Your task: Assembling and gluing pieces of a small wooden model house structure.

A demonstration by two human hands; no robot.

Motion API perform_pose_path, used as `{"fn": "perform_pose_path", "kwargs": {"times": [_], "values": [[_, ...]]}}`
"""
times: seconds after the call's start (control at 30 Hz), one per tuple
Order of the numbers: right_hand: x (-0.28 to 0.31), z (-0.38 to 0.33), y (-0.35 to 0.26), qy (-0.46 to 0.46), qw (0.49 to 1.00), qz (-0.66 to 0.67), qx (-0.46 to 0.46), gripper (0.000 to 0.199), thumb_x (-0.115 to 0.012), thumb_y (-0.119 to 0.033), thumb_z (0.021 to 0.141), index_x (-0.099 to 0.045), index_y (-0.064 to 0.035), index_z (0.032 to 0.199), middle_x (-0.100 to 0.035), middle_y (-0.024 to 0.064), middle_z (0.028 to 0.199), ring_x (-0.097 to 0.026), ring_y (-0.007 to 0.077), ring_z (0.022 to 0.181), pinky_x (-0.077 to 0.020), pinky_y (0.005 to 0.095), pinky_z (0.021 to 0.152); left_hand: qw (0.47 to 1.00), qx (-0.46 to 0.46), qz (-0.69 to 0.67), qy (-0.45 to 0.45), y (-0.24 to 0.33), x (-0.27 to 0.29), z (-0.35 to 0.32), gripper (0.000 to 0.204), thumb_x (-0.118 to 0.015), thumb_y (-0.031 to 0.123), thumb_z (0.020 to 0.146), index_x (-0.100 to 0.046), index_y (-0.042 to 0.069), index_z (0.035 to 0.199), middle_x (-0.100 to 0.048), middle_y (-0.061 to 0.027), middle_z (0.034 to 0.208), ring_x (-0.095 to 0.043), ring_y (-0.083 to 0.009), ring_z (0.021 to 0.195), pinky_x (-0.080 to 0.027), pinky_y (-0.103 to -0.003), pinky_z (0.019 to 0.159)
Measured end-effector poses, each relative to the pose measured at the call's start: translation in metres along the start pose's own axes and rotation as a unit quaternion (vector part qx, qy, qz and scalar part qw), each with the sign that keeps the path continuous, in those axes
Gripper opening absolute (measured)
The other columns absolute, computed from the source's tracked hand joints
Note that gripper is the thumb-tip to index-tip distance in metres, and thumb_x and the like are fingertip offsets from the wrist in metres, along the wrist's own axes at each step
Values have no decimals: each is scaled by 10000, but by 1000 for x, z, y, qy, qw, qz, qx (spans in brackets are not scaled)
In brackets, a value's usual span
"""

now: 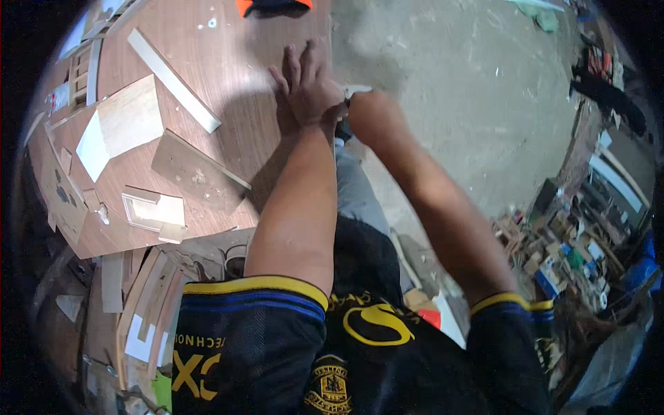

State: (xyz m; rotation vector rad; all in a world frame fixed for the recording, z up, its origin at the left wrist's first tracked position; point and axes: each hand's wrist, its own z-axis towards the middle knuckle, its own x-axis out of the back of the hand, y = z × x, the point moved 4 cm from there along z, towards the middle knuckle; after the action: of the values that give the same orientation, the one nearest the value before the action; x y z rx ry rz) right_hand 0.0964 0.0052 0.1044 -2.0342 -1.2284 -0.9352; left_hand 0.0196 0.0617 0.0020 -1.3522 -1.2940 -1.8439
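Observation:
My left hand (310, 90) lies over the right edge of the brown wood-grain table (242, 76), fingers spread and pointing away from me. Just right of its wrist, my right hand (377, 119) is closed in a fist beyond the table's edge. A pale, narrow piece (357, 89) shows by the knuckles, and something dark is at the fist's left side. What the fist holds is mostly hidden and cannot be named. Left of my hands lie a long pale wood strip (173, 79) and a brown board (197, 171).
A pale wooden panel (131, 116) and small wood frame pieces (153, 209) lie on the table's left part. An orange and black object (274, 7) sits at its far edge. Offcuts (570, 249) are heaped on the concrete floor (470, 117) at right. Long boards (149, 297) lean below the table.

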Motion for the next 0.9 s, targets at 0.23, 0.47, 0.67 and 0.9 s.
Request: {"fn": "perform_pose_path", "kwargs": {"times": [0.23,0.47,0.67,0.9], "values": [[-11,-5,13,23,1000,12,6,172,-525,-80,820,-677,-9,783,-660,249,771,-671,410,730,-551,491,670,999,6,-2,31,-3,-1,0,492,-566,196,820,-580,190,1312,-441,7,1461,-280,-367,1405,-110,-694,1091],[11,-8,-2,41,997,38,46,185,-530,-94,825,-671,-3,749,-652,251,731,-673,409,705,-555,475,662,999,7,2,50,-3,-4,4,450,-575,203,814,-614,157,1260,-454,4,1452,-338,-364,1378,-133,-695,1081],[-11,-2,8,-22,999,-9,35,176,-533,-96,826,-685,-29,765,-658,242,751,-668,407,720,-551,479,655,997,6,-34,74,-3,-5,2,402,-568,151,745,-667,122,1134,-510,13,1397,-331,-365,1382,-83,-688,1102],[-1,0,8,15,999,10,31,192,-525,-94,824,-701,-45,765,-662,241,760,-680,386,726,-552,477,648,996,-11,-44,81,-3,-2,8,296,-567,141,742,-689,108,1010,-507,-5,1405,-309,-371,1395,-44,-687,1105]]}}
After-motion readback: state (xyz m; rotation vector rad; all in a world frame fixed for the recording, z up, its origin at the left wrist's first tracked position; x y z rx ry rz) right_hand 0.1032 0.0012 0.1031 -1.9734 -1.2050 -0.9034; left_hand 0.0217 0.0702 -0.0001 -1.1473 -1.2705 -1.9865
